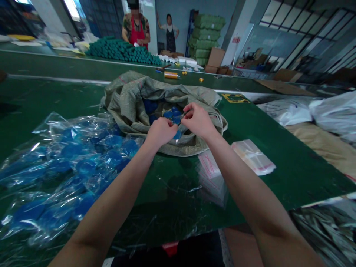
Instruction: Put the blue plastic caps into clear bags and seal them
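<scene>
Over the mouth of a grey-green woven sack (122, 100), both hands work close together. My left hand (162, 130) is closed, thumb and fingers pinched at the upper edge of a small flat blue piece (177, 135). Just right of it, my right hand (198, 120) has its fingers curled in towards the thumb; whatever is between the tips is too small to make out. More blue pieces (151, 106) lie inside the sack below the hands. The sack's rim is rolled down around them.
Clear bags with blue pieces (86, 167) are heaped at left. Flat clear bags (211, 178) and another stack of bags (253, 156) lie at right on the green table (300, 170). Behind are a tape roll (171, 75), green rolls (119, 50) and two people.
</scene>
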A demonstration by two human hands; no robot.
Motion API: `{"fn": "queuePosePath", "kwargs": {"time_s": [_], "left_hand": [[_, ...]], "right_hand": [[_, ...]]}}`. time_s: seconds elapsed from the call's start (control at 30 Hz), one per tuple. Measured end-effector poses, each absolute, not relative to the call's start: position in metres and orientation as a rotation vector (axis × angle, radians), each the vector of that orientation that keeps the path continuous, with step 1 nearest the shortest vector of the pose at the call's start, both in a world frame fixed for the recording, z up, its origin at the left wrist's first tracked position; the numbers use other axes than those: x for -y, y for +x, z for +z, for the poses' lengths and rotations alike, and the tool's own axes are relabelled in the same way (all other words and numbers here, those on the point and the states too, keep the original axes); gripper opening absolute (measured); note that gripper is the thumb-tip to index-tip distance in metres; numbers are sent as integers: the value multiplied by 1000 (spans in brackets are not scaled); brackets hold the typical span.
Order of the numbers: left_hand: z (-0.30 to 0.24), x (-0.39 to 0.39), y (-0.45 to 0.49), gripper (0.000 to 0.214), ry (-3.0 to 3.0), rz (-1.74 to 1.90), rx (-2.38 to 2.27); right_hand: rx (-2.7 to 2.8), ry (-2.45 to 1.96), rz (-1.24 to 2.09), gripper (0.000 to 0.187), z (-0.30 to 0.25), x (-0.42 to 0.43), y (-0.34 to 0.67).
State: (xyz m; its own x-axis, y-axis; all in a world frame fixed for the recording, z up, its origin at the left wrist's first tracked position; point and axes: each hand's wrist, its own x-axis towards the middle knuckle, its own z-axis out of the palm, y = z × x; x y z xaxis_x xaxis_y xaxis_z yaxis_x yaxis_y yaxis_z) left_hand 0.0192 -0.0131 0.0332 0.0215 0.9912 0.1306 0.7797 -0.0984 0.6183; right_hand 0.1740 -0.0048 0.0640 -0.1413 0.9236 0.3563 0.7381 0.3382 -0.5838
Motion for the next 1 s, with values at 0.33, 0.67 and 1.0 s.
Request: {"fn": "queuePosePath", "kwargs": {"time_s": [0.33,0.67,1.0], "left_hand": [[49,24,7,29,2287,748,-1546],[28,0,0,29,2157,676,-1536],[27,-1,2,28,2163,690,-1537]], "right_hand": [[2385,-1327,626,35,80,-8,183],[2202,-1382,591,40,62,-6,194],[2249,-1521,126,36,26,68,164]]}}
